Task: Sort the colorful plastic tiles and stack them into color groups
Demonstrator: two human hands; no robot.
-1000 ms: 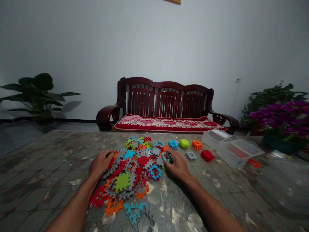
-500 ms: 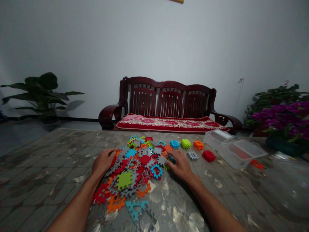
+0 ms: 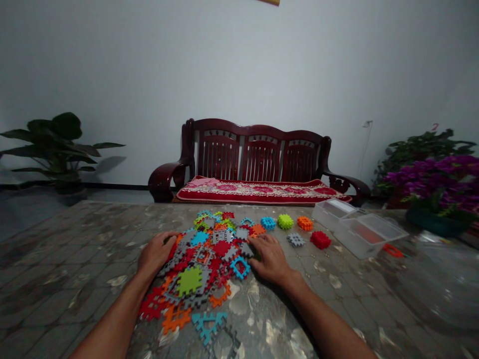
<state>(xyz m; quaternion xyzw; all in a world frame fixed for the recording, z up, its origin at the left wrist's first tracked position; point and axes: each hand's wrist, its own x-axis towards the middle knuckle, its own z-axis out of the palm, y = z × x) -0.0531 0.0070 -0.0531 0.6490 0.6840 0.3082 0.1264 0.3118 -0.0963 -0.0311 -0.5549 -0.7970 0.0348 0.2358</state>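
A heap of flat, notched plastic building tiles in several colours lies on the table between my hands. My left hand [image 3: 156,253] rests along the heap's left edge, thumb apart from the fingers, beside red and grey tiles. At the right edge, my right hand [image 3: 271,259] has its fingers reaching over a grey tile [image 3: 245,249], thumb apart; its palm side is hidden. Near that thumb lies a blue ring-shaped tile [image 3: 240,268]. A lime square tile [image 3: 189,280] tops the near part of the heap, with an orange tile [image 3: 175,318] and a teal triangular tile [image 3: 208,326] in front.
Right of the heap sit small blocks: blue [image 3: 268,223], lime [image 3: 285,221], orange [image 3: 305,223], grey [image 3: 295,240] and red [image 3: 321,240]. Beyond them are an open clear plastic box [image 3: 368,234] and purple flowers [image 3: 441,177]. A wooden bench [image 3: 262,130] stands behind the table.
My right hand has shifted slightly left against the heap, its fingers now over the grey tile's edge. My left hand stays at the left edge. The whole view has moved slightly.
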